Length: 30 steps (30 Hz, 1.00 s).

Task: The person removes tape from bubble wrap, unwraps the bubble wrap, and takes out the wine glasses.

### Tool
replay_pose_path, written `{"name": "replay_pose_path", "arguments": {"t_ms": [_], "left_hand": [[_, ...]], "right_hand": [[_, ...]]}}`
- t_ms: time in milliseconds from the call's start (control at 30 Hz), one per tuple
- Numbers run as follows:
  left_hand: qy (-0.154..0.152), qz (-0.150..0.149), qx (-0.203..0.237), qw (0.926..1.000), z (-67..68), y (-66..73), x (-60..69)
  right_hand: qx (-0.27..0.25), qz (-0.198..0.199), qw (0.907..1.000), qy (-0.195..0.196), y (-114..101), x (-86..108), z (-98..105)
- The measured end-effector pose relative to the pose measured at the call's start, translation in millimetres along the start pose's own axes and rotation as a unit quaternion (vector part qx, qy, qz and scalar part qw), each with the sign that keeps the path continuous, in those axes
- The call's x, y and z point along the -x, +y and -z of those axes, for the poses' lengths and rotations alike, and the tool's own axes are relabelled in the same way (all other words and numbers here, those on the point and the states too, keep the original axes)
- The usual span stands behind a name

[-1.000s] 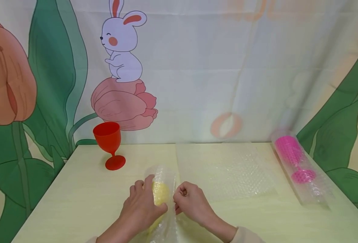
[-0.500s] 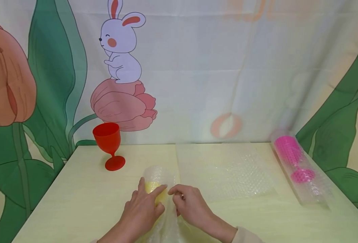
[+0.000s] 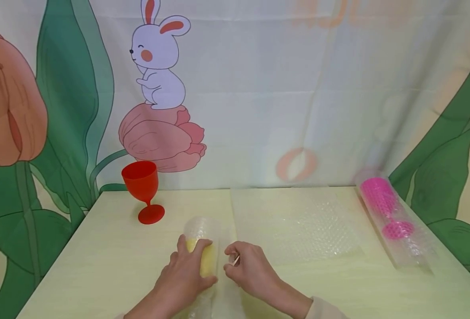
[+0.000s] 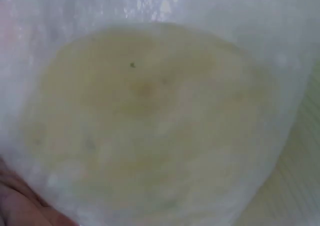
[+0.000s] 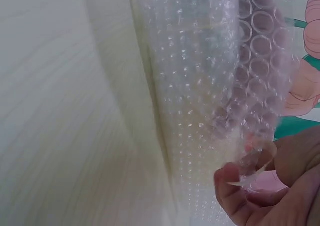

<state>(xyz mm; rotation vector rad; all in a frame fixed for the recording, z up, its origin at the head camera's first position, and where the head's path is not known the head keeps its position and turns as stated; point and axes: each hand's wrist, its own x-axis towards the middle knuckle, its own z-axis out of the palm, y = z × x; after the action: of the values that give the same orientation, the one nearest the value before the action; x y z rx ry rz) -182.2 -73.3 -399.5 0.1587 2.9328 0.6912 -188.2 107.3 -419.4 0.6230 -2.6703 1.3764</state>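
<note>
On the near middle of the table, a yellow cup (image 3: 207, 261) lies rolled in bubble wrap (image 3: 200, 228). My left hand (image 3: 183, 270) grips this roll from the left, fingers over the top and thumb on the near side. Blurred in the left wrist view is a round yellowish end (image 4: 150, 116) behind the wrap. Just right of the roll, my right hand (image 3: 254, 268) pinches a thin, pale, curled strip of tape (image 5: 257, 173) between thumb and fingers. The wrap's loose edge (image 5: 260, 61) rises close to these fingers in the right wrist view.
A red goblet (image 3: 142, 181) stands upright at the back left. Flat at the back middle lies a sheet of bubble wrap (image 3: 298, 226). Along the right edge lies a pink goblet (image 3: 379, 195) rolled in bubble wrap. A printed cloth (image 3: 250, 88) hangs behind the table (image 3: 99, 261).
The wrapped yellow cup has rolled slightly left under my left hand, whose forefinger has drawn back from the wrap's edge. My right hand has turned, and the pale strip now shows in its fingers.
</note>
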Motion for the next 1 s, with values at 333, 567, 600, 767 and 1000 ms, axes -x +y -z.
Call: {"name": "replay_pose_path", "arguments": {"t_ms": [333, 567, 600, 767, 1000], "left_hand": [[-0.022, 0.011, 0.034, 0.9991, 8.8, -13.7, -9.5], [-0.014, 0.002, 0.047, 0.9988, 11.1, -22.3, -12.2], [-0.013, 0.000, 0.049, 0.9987, 11.1, -23.1, -12.0], [-0.017, -0.004, 0.024, 0.9996, 10.3, -24.6, -10.3], [0.046, -0.061, -0.047, 0.9960, 10.1, -23.4, -3.3]], "right_hand": [[0.067, 0.008, 0.9974, -0.025, 1.5, 3.5, 4.3], [0.118, 0.016, 0.9923, -0.036, 1.8, 7.0, 4.6], [0.122, 0.016, 0.9917, -0.037, 1.6, 7.7, 4.2], [0.144, 0.017, 0.9883, -0.046, 0.2, 10.6, 3.6], [0.211, 0.028, 0.9759, -0.047, 1.8, 12.1, -0.2]]}}
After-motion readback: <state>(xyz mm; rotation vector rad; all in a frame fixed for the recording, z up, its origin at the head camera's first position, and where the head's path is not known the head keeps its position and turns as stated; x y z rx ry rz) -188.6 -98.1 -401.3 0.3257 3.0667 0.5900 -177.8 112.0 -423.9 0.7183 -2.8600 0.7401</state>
